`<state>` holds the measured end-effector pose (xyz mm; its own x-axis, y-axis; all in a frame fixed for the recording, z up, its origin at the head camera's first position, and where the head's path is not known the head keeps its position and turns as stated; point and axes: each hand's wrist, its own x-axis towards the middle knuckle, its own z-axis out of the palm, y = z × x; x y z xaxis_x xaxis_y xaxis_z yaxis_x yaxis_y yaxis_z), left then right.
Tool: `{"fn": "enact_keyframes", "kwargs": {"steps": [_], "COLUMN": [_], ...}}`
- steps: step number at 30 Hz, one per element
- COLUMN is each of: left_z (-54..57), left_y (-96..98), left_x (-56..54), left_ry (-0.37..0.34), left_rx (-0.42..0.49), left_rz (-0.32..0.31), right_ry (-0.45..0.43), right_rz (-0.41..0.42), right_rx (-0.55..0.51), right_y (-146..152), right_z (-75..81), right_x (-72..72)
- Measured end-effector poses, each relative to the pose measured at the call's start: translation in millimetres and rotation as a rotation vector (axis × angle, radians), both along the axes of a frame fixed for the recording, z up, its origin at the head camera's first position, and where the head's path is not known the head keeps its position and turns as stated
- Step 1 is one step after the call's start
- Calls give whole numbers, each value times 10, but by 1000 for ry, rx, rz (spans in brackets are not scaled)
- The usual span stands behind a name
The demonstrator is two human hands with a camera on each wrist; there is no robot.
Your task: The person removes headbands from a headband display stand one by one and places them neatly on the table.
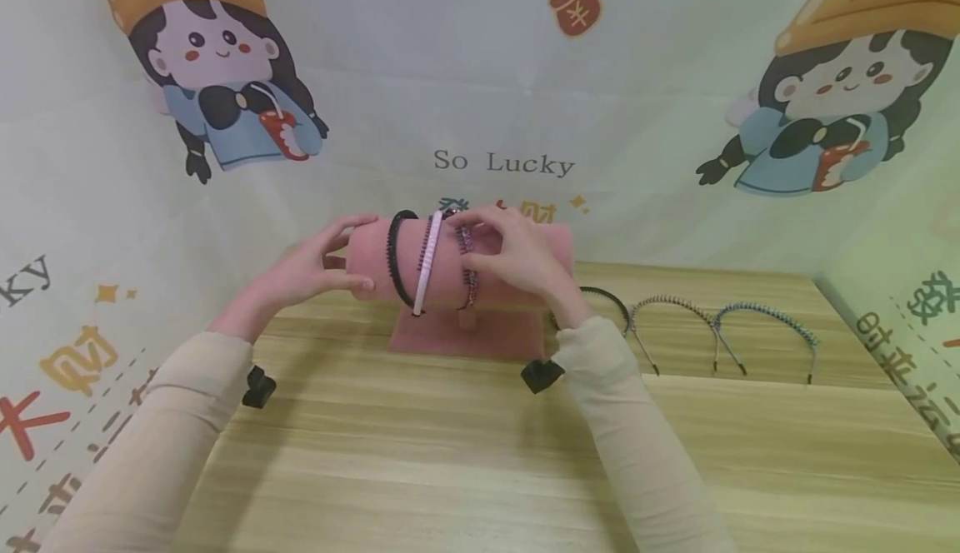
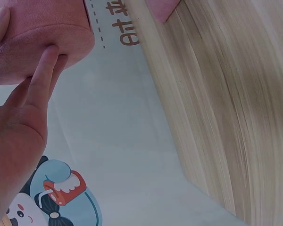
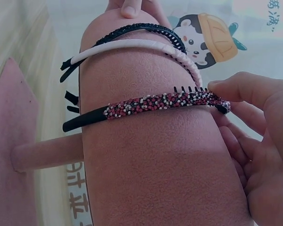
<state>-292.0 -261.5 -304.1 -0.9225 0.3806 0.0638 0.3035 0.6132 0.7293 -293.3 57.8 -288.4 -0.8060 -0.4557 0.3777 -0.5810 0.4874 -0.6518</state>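
1. While the left hand [image 1: 303, 269] grips the pink roll [image 3: 165, 174] by its 9 o'clock end, hold it firm so nothing rocks
2. The right hand [image 1: 521, 258] pinches the beaded headband [image 3: 151, 102], on the roll at the pale headband [image 1: 427, 263]'s 3 o'clock; best to ease its 2 legs evenly, lest the teeth snag
3. Fingers hide its far end, so how well it seats is unclear
4. The right wrist [image 1: 570, 307] partly covers the dark loose headband [image 1: 609, 293] on the bench [image 1: 450, 445], at the roll's 4 o'clock

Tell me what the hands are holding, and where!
Right hand: the beaded headband, by its upper curve. Left hand: the pink roll, by its left end.
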Motion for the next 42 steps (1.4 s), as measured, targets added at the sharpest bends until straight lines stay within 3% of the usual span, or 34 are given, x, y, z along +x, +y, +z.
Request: {"fn": "enact_keyframes", "kwargs": {"steps": [16,26,42], "left_z": [-34,-41,-44], "left_y": [-33,-37,-39], "left_x": [5,-7,-7], "left_ry": [-13,-7,4], "left_rx": [2,22,-2], "left_rz": [15,6,20], "right_ry": [-15,-74,-145], "right_rz": [-60,8,-135], "right_rx": [-36,-140,-121], "right_y": [-82,-82,-77], "right_z": [-22,61,135], "right_x": [12,81,180]}}
